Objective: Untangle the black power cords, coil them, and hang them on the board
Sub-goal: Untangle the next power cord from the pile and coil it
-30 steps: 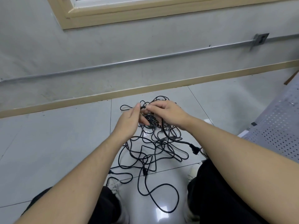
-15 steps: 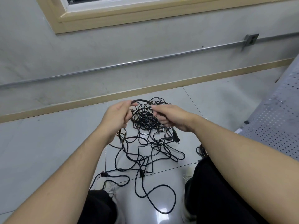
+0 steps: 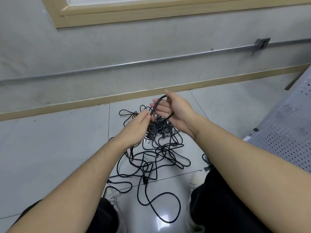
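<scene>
A: Which step is this?

B: Untangling, I'd say, with the first loop of a coil just begun. The right hand [image 3: 175, 109] has its palm turned up, fingers [image 3: 159, 107] loosely extended, and one strand of cord [image 3: 157, 102] arcs over them and passes down behind the heel of the palm. The left hand [image 3: 136, 130] pinches the same strand just below those fingertips, thumb pressed to curled fingers.

A: And the rest?

B: The black power cords [image 3: 156, 148] lie in a knotted heap on the tiled floor [image 3: 50, 140], directly beneath both hands, between the person's knees. Thin, glossy and limp, with loops crossing everywhere and a plug [image 3: 149, 136] just under the left knuckles.

A: Next move?

B: Probably drawing the strand free through the pinch, slowly, since a tug could tighten the knot. No board is identifiable.
</scene>
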